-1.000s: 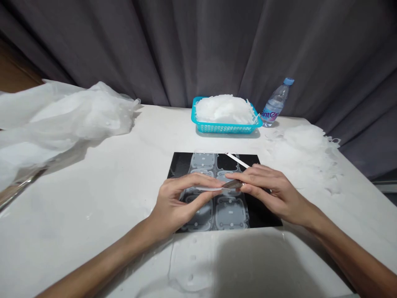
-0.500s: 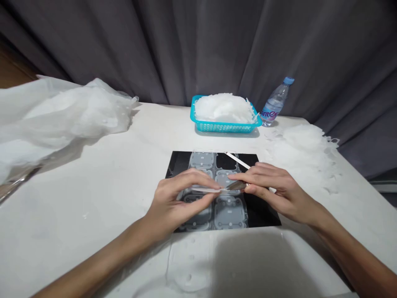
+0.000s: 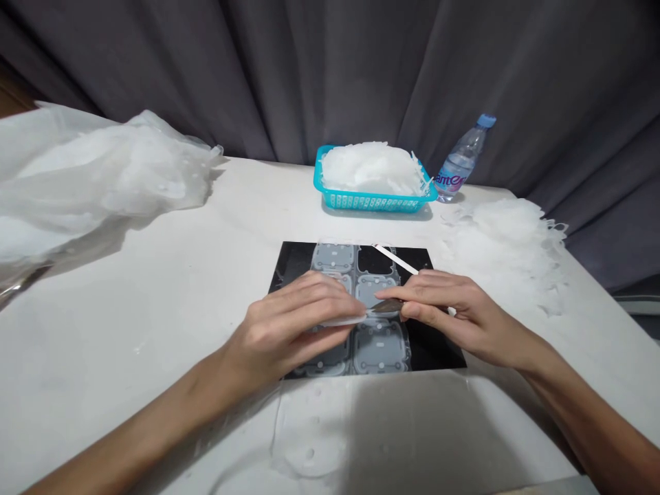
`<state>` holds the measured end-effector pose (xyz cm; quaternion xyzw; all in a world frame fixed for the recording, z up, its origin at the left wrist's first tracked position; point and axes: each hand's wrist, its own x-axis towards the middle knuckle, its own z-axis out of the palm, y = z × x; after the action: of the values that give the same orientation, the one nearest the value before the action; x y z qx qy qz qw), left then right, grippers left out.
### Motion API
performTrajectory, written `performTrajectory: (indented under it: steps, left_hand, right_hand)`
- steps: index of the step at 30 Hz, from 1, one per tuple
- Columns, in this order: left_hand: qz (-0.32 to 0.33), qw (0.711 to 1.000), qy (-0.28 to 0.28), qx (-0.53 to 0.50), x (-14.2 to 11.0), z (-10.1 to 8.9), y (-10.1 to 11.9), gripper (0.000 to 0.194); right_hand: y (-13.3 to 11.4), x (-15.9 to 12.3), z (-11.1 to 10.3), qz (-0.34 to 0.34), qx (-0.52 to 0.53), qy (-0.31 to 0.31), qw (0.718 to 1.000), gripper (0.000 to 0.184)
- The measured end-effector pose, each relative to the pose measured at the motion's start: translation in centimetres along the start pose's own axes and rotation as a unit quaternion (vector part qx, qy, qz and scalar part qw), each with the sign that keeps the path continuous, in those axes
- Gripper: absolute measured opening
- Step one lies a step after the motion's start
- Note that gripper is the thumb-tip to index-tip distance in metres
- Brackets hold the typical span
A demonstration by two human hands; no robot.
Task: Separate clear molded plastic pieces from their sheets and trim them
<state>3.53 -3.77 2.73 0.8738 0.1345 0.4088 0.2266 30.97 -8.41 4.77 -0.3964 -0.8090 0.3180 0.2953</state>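
My left hand [image 3: 304, 316] pinches a thin, translucent white sheet piece [image 3: 343, 320], seen edge-on above a black board [image 3: 438, 344]. In my right hand [image 3: 454, 309] is a tool with a dark, pointed metal tip [image 3: 388, 306], which meets the piece's right edge by my left fingertips. Whether it is tweezers or a small blade, I cannot tell. A white stick [image 3: 397, 258] passes behind my right fingers; my hand hides part of it. On the board lies a clear moulded sheet [image 3: 381, 347] of rounded-square shapes, with one opening at the top right.
A turquoise basket [image 3: 379, 202] heaped with white pieces stands at the back, beside a leaning-looking water bottle [image 3: 458, 165]. Loose translucent pieces [image 3: 508, 247] pile up at right. A filled clear plastic bag [image 3: 113, 172] lies at left. Grey curtain [image 3: 289, 69] hangs behind the table.
My left fingers have closed further over the piece and the hand has rolled palm-down. The tool tip stays near the piece's edge. The whole view has shifted slightly.
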Motion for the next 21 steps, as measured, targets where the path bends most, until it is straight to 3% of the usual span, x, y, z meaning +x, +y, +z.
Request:
performTrajectory:
  steps: [21]
  left_hand:
    - [0.004, 1.0, 0.003, 0.026, -0.05, 0.31, -0.08, 0.021]
  right_hand:
    - [1.01, -0.14, 0.39, -0.038, -0.052, 0.004, 0.998, 0.037]
